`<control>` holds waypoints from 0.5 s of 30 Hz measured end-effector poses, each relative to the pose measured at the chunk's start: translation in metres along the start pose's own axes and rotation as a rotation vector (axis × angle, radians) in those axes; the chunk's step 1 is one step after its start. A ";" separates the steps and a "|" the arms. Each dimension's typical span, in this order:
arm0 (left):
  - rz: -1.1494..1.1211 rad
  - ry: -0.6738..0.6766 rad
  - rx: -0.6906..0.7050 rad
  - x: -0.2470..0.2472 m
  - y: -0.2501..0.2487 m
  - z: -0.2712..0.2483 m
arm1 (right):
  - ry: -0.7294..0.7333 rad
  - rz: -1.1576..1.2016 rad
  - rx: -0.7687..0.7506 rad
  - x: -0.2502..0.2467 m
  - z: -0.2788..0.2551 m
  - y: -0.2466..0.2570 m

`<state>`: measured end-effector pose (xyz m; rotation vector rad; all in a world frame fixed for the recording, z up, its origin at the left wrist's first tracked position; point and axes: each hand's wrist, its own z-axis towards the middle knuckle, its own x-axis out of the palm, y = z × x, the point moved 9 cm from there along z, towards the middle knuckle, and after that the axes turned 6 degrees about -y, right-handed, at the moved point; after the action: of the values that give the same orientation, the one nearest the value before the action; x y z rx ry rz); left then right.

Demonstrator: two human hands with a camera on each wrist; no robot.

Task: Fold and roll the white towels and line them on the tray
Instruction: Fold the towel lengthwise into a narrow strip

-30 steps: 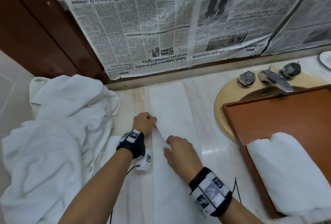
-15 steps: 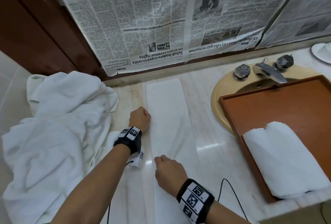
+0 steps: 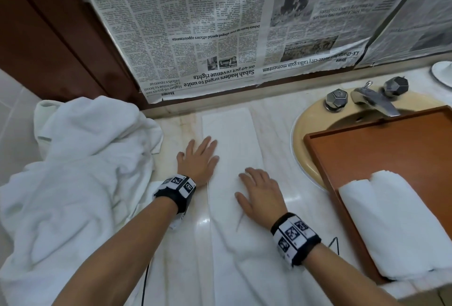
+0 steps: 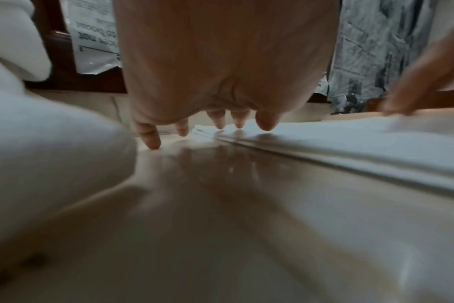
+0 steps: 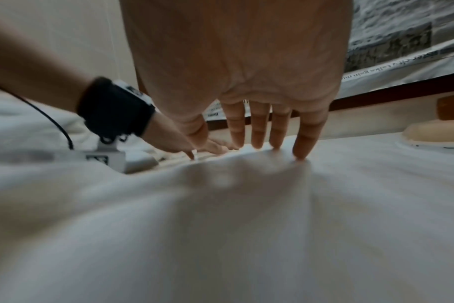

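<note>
Right hand point(image 3: 259, 194) lies flat, fingers spread, pressing the near half of the folded towel point(image 3: 232, 149); holding nothing. Left hand point(image 3: 199, 158), also flat and empty, rests at the strip's left edge, partly on the counter point(image 3: 276, 134). This looks like smoothing after folding. Rolling likely comes next, needing both hands at one end. One finished towel point(image 3: 391, 222) sits on the tray point(image 3: 381, 149), right.

Folded towel point(image 3: 230, 149) lies between towel heap point(image 3: 80, 171) and tray point(image 3: 381, 149).
</note>
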<state>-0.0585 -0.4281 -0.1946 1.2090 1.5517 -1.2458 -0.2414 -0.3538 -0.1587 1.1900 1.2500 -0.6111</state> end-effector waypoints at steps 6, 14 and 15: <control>0.015 0.032 -0.089 0.003 0.012 0.010 | 0.181 -0.140 0.036 0.022 0.021 -0.045; -0.173 -0.058 -0.077 -0.018 -0.018 -0.020 | -0.088 0.167 0.097 -0.005 -0.037 -0.024; -0.180 -0.045 -0.039 -0.014 -0.021 -0.032 | -0.038 0.194 0.094 0.001 -0.056 -0.020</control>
<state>-0.0766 -0.4008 -0.1695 1.0277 1.6734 -1.3413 -0.2803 -0.3089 -0.1594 1.3533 1.0683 -0.5505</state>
